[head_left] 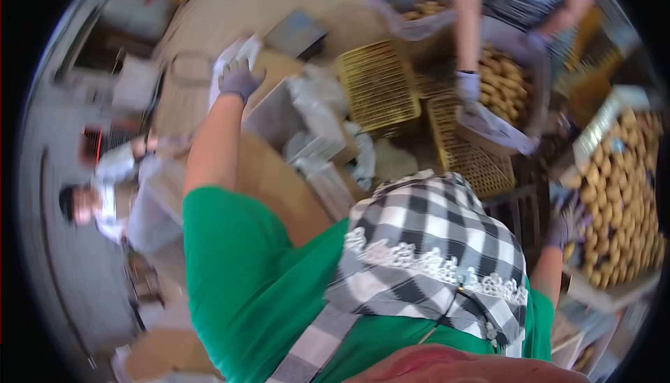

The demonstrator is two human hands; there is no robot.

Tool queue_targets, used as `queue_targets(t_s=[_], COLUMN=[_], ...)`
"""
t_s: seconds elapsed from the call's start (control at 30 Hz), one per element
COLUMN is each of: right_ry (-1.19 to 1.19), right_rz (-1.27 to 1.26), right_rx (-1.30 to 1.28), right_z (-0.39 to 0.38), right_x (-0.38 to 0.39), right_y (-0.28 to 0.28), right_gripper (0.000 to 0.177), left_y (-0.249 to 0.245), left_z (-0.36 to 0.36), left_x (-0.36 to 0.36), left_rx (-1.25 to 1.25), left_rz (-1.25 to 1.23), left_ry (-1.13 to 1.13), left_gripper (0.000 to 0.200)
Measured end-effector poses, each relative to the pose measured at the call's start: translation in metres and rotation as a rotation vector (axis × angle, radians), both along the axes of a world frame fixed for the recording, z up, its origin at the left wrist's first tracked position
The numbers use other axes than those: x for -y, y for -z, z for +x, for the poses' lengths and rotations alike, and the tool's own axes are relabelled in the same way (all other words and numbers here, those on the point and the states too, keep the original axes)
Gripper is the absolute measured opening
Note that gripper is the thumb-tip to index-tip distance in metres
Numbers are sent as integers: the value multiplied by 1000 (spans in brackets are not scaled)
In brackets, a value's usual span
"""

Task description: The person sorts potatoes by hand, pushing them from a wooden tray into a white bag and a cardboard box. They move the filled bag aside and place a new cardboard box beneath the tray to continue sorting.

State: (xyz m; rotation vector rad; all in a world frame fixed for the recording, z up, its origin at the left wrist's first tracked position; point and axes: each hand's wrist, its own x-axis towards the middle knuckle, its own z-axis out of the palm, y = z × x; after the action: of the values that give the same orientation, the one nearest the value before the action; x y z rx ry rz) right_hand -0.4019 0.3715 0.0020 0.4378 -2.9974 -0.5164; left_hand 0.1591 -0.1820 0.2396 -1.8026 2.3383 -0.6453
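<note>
My left hand point(239, 81), in a grey glove, reaches far forward with thumb and fingers apart. Its fingertips overlap a white plastic sheet or bag point(244, 49). To my right, my right hand point(567, 227), gloved too, has its fingers spread against the near side of a heap of brown, oval, potato-like pieces point(618, 198). These pieces fill a large crate with a pale lining point(608, 121). Between my arms stands an open carton point(272, 112) with crumpled clear plastic point(317, 97) around it.
Yellow slatted crates point(379, 83) stand ahead. A co-worker's gloved hand point(469, 86) is by a lined tub point(534, 69) of similar pieces, with another tub point(398, 17) behind. A dark flat box point(296, 33) lies on the floor. Another person point(115, 194) is at the left.
</note>
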Motion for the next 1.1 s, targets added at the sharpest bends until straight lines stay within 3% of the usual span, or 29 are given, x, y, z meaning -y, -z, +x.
queue_targets(t_s=[0.03,0.1,0.13,0.17,0.23,0.3,0.33,0.37,0.47,0.57,0.6,0.67,0.73,0.83,0.93,1.0,1.07,1.1], right_ry=[-36,-50,-58,-66,-49,-42,-39,-32,3,45,25,15,11,17,28,31,43,56], right_rz=[-56,-36,-43,-59,-74,-90,-108,-110,-48,-20,-72,-103,-118,-157,-204,-227,-198,-173], right_rx=[-59,-27,-74,-91,-81,-64,-54,-46,-3,71,38,32,35,72,129,153,135,148], right_z=[-18,-32,3,3,5,15,21,3,-2,7,1,1,-1,-2,2,4,6,10], right_x=[-12,-19,-5,1,23,34,39,0,-4,2,-2,-3,-2,2,7,5,22,26], right_y=[24,20,14,16,19,17,17,4,8,-11,-4,2,3,4,-2,-2,-5,-12], right_gripper=[65,68,68,67,67,66,66,65,64,62,63,63,64,64,66,66,66,66], left_y=[-12,-15,11,21,44,90,101,105,241,395,333,319,257,171,129,195,208,221], left_z=[25,65,122,130,114,95,70,24,21,95,52,70,35,-38,-100,-75,-94,-89], left_x=[-12,-39,-13,-11,-14,7,3,-52,-26,20,-14,5,-6,-59,-127,-155,-173,-182], left_rx=[-53,-189,-292,-242,31,-29,-77,-123,-59,187,228,206,129,-974,-211,-489,-449,-371], left_rz=[-35,64,139,306,476,532,538,559,493,378,568,519,435,774,841,775,952,913], left_ry=[-170,-368,-433,-475,-404,-253,-284,-313,-91,180,32,94,170,-175,37,163,137,239], left_gripper=[77,82,84,88,85,77,70,64,44,31,31,34,36,41,38,39,42,40])
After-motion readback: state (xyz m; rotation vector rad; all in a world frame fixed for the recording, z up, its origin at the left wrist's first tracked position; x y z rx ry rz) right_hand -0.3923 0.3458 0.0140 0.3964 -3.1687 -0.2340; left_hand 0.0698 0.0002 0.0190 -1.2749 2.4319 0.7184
